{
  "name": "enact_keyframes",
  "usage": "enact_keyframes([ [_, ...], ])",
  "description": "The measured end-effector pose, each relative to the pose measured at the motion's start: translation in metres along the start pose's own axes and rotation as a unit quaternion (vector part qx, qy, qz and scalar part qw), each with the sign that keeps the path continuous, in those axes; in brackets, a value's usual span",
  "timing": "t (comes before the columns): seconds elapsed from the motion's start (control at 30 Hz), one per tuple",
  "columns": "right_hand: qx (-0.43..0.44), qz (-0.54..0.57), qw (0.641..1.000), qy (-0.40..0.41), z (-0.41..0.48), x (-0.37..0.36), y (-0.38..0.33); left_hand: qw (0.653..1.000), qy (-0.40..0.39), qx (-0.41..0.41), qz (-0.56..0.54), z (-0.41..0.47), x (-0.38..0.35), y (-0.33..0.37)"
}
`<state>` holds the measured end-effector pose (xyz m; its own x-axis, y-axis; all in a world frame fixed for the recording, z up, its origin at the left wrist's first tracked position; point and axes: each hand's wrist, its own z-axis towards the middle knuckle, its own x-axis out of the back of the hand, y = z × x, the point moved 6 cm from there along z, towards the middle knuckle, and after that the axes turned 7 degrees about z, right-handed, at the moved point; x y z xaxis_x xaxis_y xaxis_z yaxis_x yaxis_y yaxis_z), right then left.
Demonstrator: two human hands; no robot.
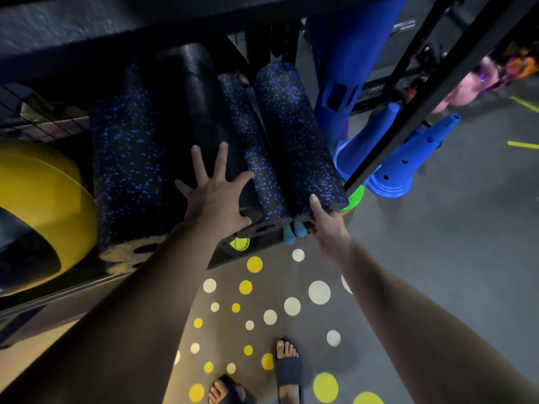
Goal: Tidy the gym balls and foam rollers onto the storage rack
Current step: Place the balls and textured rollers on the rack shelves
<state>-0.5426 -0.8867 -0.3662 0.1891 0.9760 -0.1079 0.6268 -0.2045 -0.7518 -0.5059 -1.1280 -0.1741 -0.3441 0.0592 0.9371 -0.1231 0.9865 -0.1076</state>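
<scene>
Several foam rollers lie side by side on a dark rack shelf (pixel 87 33). A plain black roller (pixel 201 106) lies on top in the middle. My left hand (pixel 214 193) presses flat on its near end, fingers spread. To its right sit a thin blue-speckled roller (pixel 256 158) and a thick blue-speckled roller (pixel 294 135). My right hand (pixel 325 223) holds the near end of the thick one, thumb on top, fingers hidden beneath. A wide speckled roller (pixel 125 158) lies at the left.
A yellow gym ball (pixel 43 199) sits at the left beside a wire grid. Blue cones (pixel 408 158) and a tall blue pad stand right of the rack's black diagonal post (pixel 423 91). Small teal dumbbell ends (pixel 294 233) show below. The dotted floor and my sandalled feet are beneath me.
</scene>
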Motion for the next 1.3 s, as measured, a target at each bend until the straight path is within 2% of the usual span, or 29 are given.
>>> enact_keyframes([
  [0.17, -0.027, -0.009, 0.999, 0.022, -0.016, -0.006, -0.002, 1.000, 0.003, -0.001, -0.008, -0.001, 0.000, 0.000],
  [0.3, -0.003, -0.023, 0.999, 0.034, -0.008, 0.006, -0.006, 1.000, -0.008, 0.001, -0.018, -0.001, 0.001, 0.000],
  [0.53, 0.041, -0.150, 0.986, 0.067, -0.096, 0.004, -0.060, 0.996, -0.075, -0.016, -0.041, -0.004, 0.009, -0.001],
  [0.6, 0.068, -0.201, 0.975, 0.061, -0.119, -0.002, -0.077, 0.996, -0.045, -0.037, -0.074, -0.017, 0.021, -0.004],
  [0.67, 0.097, -0.266, 0.959, 0.024, -0.144, -0.017, -0.093, 0.990, 0.066, -0.037, -0.115, -0.041, 0.043, -0.010],
  [0.73, 0.115, -0.296, 0.948, -0.022, -0.171, -0.033, -0.099, 0.968, 0.170, -0.003, -0.186, -0.083, 0.055, -0.025],
  [0.8, 0.153, -0.338, 0.928, -0.038, -0.195, -0.055, -0.106, 0.932, 0.222, 0.040, -0.285, -0.130, 0.048, -0.051],
  [0.9, 0.177, -0.410, 0.893, -0.058, -0.236, -0.104, -0.107, 0.906, 0.195, 0.093, -0.363, -0.200, 0.018, -0.106],
  [1.03, 0.219, -0.436, 0.860, -0.150, -0.304, -0.192, -0.091, 0.908, 0.145, 0.211, -0.333, -0.289, -0.004, -0.200],
  [1.13, 0.245, -0.459, 0.825, -0.222, -0.350, -0.258, -0.064, 0.886, 0.139, 0.302, -0.324, -0.338, -0.012, -0.257],
  [1.2, 0.243, -0.465, 0.819, -0.233, -0.372, -0.292, -0.044, 0.869, 0.143, 0.325, -0.344, -0.356, -0.019, -0.283],
  [1.3, 0.243, -0.477, 0.806, -0.254, -0.393, -0.335, -0.010, 0.862, 0.151, 0.309, -0.372, -0.368, -0.037, -0.315],
])
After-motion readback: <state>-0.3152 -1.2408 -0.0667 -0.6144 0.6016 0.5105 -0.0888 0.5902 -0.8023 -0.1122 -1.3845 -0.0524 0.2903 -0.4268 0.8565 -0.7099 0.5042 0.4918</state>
